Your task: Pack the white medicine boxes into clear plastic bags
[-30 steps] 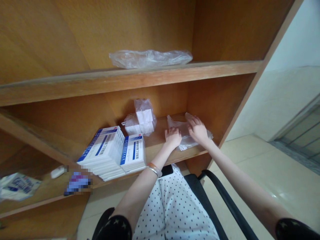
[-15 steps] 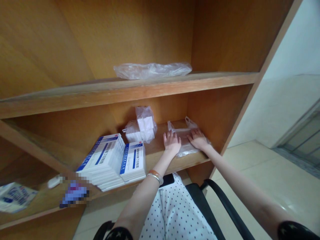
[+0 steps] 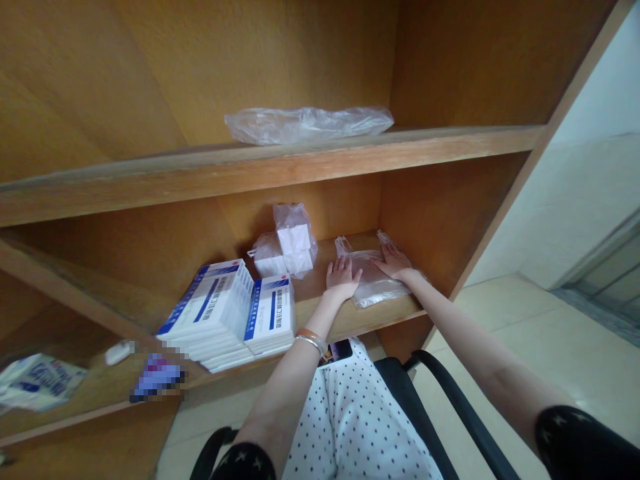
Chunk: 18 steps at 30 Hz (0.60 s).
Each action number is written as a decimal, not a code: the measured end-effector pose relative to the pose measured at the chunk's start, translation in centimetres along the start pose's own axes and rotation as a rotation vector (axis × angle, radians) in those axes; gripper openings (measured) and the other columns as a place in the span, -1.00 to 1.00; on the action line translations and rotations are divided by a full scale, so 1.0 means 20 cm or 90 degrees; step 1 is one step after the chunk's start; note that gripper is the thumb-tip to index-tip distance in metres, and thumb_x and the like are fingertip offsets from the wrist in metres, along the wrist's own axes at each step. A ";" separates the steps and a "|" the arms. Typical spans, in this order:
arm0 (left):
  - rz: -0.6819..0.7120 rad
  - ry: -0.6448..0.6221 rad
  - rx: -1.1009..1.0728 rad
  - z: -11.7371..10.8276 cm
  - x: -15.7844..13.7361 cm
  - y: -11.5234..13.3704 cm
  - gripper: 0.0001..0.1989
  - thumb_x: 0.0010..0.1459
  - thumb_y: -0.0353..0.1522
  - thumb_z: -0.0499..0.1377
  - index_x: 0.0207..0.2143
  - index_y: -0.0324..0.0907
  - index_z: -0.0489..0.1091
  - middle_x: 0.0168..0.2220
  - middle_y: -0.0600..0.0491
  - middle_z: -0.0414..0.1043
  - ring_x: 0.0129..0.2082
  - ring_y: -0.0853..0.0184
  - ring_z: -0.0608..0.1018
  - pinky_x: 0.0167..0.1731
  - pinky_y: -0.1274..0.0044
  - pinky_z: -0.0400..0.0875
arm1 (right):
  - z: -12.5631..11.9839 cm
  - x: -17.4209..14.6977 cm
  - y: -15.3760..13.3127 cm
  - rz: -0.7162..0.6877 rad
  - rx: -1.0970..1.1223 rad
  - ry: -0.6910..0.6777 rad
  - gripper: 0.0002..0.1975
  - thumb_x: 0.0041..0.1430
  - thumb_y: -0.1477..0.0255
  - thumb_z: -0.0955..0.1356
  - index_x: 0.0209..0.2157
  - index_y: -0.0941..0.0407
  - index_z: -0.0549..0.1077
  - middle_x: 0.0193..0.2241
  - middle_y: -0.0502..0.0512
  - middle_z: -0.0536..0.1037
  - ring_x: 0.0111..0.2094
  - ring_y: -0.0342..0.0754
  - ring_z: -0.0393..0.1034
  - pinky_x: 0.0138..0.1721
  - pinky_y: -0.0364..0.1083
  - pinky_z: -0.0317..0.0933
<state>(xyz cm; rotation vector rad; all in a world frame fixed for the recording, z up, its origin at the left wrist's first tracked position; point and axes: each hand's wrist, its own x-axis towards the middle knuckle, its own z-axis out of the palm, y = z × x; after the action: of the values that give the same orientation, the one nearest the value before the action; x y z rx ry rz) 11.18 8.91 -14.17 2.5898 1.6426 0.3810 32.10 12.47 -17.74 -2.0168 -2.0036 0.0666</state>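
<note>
A clear plastic bag [image 3: 373, 283] with two handles lies flat on the lower shelf, at its right end. My left hand [image 3: 342, 277] rests on the bag's left side with fingers stretched out and thumb apart. On the bag's right side, near its handle, my right hand [image 3: 393, 261] lies flat with the fingers spread. Neither hand grips anything. Left of the bag, white boxes wrapped in thin plastic [image 3: 294, 243] stand toward the back. Nearer the front are a tall stack of white-and-blue boxes [image 3: 210, 307] and a lower stack of boxes [image 3: 271, 310].
Above, a crumpled plastic bag [image 3: 307, 125] lies on the upper shelf [image 3: 300, 163]. Beyond the divider at left are a packet [image 3: 43, 381], a small white object [image 3: 119, 353] and a blurred purple item [image 3: 157, 377]. A phone [image 3: 339, 352] lies on my lap. A chair armrest [image 3: 450, 407] is at right.
My right hand has slid outward and back toward the bag's right handle, and the handles now lie flatter. My left hand stays at the bag's left side. The view has shifted slightly.
</note>
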 end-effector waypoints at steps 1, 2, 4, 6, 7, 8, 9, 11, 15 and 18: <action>-0.005 0.016 -0.004 -0.01 -0.03 0.00 -0.39 0.24 -0.11 -0.18 0.21 -0.30 0.11 0.26 -0.14 0.03 0.28 0.19 0.06 0.24 0.29 -0.13 | 0.00 -0.01 0.00 -0.004 0.007 0.019 -0.18 0.19 -0.02 0.08 0.23 0.37 0.05 0.23 0.36 0.08 0.26 0.15 -0.09 0.22 0.00 -0.14; -0.010 0.039 -0.011 -0.02 -0.07 0.01 -0.39 0.24 -0.12 -0.18 0.20 -0.31 0.11 0.26 -0.15 0.03 0.28 0.18 0.06 0.24 0.29 -0.11 | -0.01 -0.01 -0.01 -0.009 0.013 0.045 -0.21 0.20 0.02 0.10 0.22 0.37 0.08 0.21 0.36 0.12 0.24 0.15 -0.05 0.21 0.00 -0.12; -0.016 0.090 -0.032 -0.03 -0.17 0.01 -0.42 0.25 -0.14 -0.17 0.19 -0.30 0.13 0.26 -0.16 0.03 0.27 0.17 0.08 0.23 0.29 -0.07 | -0.03 -0.04 -0.02 -0.031 0.026 0.118 -0.33 0.24 0.12 0.12 0.19 0.34 0.15 0.17 0.34 0.21 0.21 0.12 0.03 0.19 0.00 -0.09; -0.023 0.138 -0.062 -0.05 -0.27 0.00 -0.46 0.25 -0.16 -0.14 0.16 -0.30 0.17 0.24 -0.20 0.06 0.26 0.15 0.10 0.22 0.27 -0.05 | -0.06 -0.07 -0.04 -0.076 0.043 0.196 -0.46 0.27 0.23 0.11 0.13 0.28 0.25 0.12 0.30 0.29 0.16 0.09 0.11 0.18 0.02 -0.05; -0.025 0.161 -0.088 -0.06 -0.32 -0.02 -0.48 0.25 -0.17 -0.12 0.14 -0.30 0.19 0.23 -0.21 0.09 0.25 0.13 0.12 0.21 0.26 -0.03 | -0.08 -0.09 -0.04 -0.104 0.054 0.229 -0.51 0.27 0.27 0.10 0.09 0.25 0.30 0.08 0.28 0.34 0.13 0.08 0.15 0.16 0.03 -0.03; -0.034 0.187 -0.125 -0.07 -0.37 -0.03 -0.49 0.24 -0.18 -0.10 0.13 -0.30 0.20 0.21 -0.22 0.12 0.23 0.13 0.16 0.20 0.26 0.02 | -0.09 -0.10 -0.05 -0.129 0.067 0.257 -0.55 0.27 0.30 0.11 0.04 0.23 0.35 0.03 0.27 0.38 0.09 0.07 0.19 0.14 0.05 0.01; -0.051 0.219 -0.173 -0.09 -0.40 -0.05 -0.50 0.24 -0.19 -0.08 0.12 -0.29 0.20 0.19 -0.21 0.16 0.21 0.13 0.21 0.18 0.28 0.07 | -0.11 -0.12 -0.06 -0.147 0.082 0.283 -0.59 0.27 0.32 0.11 -0.01 0.21 0.39 -0.01 0.26 0.41 0.05 0.07 0.22 0.11 0.06 0.05; -0.115 0.295 -0.296 -0.10 -0.44 -0.10 -0.53 0.23 -0.21 -0.05 0.12 -0.26 0.19 0.14 -0.19 0.24 0.15 0.16 0.30 0.15 0.32 0.15 | -0.14 -0.14 -0.10 -0.161 0.116 0.340 -0.64 0.26 0.35 0.13 -0.09 0.20 0.43 -0.10 0.25 0.46 -0.03 0.07 0.28 0.05 0.06 0.12; -0.293 0.412 -0.538 -0.10 -0.42 -0.18 -0.55 0.19 -0.30 0.01 0.11 -0.29 0.16 0.08 -0.20 0.31 0.10 0.19 0.36 0.14 0.37 0.17 | -0.24 -0.18 -0.34 -0.233 0.200 0.427 -0.71 0.25 0.39 0.16 -0.11 0.16 0.41 -0.18 0.20 0.48 -0.09 0.05 0.30 -0.02 0.02 0.19; -0.331 0.437 -0.629 -0.10 -0.39 -0.19 -0.56 0.19 -0.30 0.00 0.11 -0.25 0.16 0.09 -0.16 0.30 0.12 0.21 0.33 0.17 0.39 0.13 | -0.35 -0.20 -0.65 -0.333 0.247 0.400 -0.67 0.26 0.39 0.17 0.03 0.15 0.30 -0.16 0.18 0.45 -0.14 0.00 0.33 -0.11 -0.05 0.24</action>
<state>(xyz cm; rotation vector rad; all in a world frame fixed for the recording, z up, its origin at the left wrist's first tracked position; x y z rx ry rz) 4.16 3.33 -14.38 1.3095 1.5544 1.6296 20.97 7.21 -8.65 -1.0578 -1.8380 -0.2409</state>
